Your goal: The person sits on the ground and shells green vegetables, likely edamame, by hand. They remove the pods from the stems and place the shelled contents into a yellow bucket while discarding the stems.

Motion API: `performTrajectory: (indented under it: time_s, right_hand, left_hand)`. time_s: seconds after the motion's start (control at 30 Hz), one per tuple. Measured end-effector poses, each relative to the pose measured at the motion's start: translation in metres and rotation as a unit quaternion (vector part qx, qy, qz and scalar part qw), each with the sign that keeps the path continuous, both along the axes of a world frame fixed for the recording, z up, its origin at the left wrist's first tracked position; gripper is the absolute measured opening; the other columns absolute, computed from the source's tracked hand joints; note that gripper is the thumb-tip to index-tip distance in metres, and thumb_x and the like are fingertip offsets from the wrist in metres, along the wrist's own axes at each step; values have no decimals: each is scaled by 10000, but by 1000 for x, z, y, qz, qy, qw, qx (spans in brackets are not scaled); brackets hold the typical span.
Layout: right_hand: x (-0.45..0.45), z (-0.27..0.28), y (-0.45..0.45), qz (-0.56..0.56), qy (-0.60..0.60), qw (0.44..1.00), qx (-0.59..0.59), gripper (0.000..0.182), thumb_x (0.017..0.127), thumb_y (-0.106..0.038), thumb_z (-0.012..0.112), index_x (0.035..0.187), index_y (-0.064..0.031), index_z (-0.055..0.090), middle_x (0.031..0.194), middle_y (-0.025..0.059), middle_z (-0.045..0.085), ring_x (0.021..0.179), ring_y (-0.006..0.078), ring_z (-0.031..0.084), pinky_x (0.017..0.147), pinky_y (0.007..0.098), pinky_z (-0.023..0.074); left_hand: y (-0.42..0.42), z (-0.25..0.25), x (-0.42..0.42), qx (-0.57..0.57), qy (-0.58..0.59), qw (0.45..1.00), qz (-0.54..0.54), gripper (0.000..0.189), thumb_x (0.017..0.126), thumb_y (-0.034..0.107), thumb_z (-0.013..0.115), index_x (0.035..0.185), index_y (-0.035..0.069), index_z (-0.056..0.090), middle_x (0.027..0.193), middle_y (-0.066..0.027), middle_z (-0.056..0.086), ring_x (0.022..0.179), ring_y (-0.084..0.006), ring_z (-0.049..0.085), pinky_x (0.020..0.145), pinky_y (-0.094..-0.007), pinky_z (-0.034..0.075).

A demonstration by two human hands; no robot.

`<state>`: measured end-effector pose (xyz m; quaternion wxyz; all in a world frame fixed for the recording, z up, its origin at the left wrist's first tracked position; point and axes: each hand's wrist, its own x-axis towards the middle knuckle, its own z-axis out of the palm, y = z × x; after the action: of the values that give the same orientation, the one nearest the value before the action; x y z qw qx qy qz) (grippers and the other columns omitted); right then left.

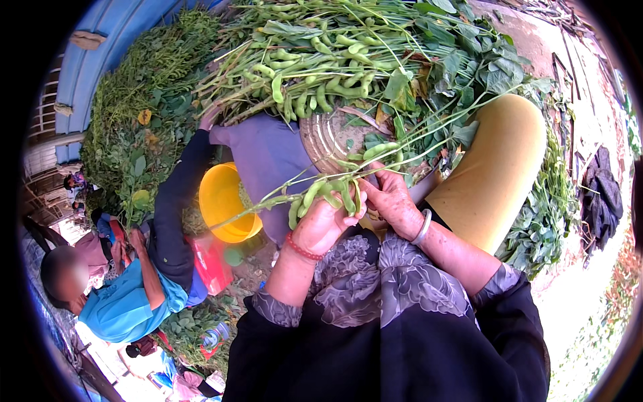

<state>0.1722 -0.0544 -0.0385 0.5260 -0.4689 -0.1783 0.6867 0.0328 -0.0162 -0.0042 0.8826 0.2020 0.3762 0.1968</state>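
My left hand (324,223), with a red beaded bracelet at the wrist, is closed around a stalk and green soybean pods (329,195) at the middle of the head view. Beside it my right hand (389,193), wearing a silver bangle, touches the same stalk and pods with thumb and fingers. The soybean stalk (422,145) runs from lower left to leaves at the upper right. Beyond my hands lies a large heap of soybean plants (331,65) with many pods. Part of a round ridged surface (334,135) shows under loose leaves between my legs.
A yellow bucket (206,201) stands left of my hands, with a red plastic container (213,261) beside it. A person in a blue shirt (125,301) sits at left. More stripped-looking plants (145,90) are piled beside a blue sheet (85,75). Dark cloth (600,196) lies at right.
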Motion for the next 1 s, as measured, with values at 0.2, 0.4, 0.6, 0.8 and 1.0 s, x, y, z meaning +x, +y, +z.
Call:
performTrajectory:
  time_s: [0.2, 0.4, 0.6, 0.8, 1.0]
  right_hand:
    - [1, -10, -1, -2, 45, 999, 8, 209, 865, -113, 541, 1060, -41, 527, 695, -35, 552, 540, 17, 445, 463, 178, 338]
    - [12, -10, 1, 47, 42, 996, -64, 214, 884, -254, 534, 908, -54, 606, 580, -49, 494, 437, 30, 393, 370, 181, 276]
    - [13, -16, -3, 79, 46, 996, -23, 225, 884, -295, 534, 832, -85, 595, 554, -38, 471, 407, 31, 355, 370, 191, 241]
    - [18, 6, -14, 66, 58, 995, -40, 98, 875, -115, 554, 928, -35, 570, 686, -40, 519, 516, 21, 392, 426, 181, 293]
    - [11, -1, -10, 35, -46, 998, -5, 84, 861, -97, 578, 900, -24, 592, 688, -32, 542, 536, 21, 421, 449, 171, 318]
  left_hand:
    - [3, 4, 2, -19, 3, 998, -56, 182, 891, 197, 470, 999, 52, 486, 716, 15, 436, 513, -33, 357, 421, -129, 252]
    - [1, 9, 4, -65, -4, 997, -52, 188, 884, 180, 476, 1026, 58, 490, 719, 16, 449, 532, -26, 389, 407, -125, 251]
    - [-4, 1, -5, -20, 5, 997, -78, 215, 875, 184, 510, 1036, 41, 495, 766, -5, 494, 546, -33, 408, 408, -124, 256]
    - [1, 3, -13, -23, 14, 997, -73, 256, 845, 173, 545, 1041, 12, 508, 807, -23, 538, 591, -43, 441, 445, -142, 311]
    - [-3, -4, -17, -56, -3, 995, -88, 213, 857, 176, 509, 1016, 34, 522, 777, 6, 509, 598, -26, 408, 442, -131, 276]
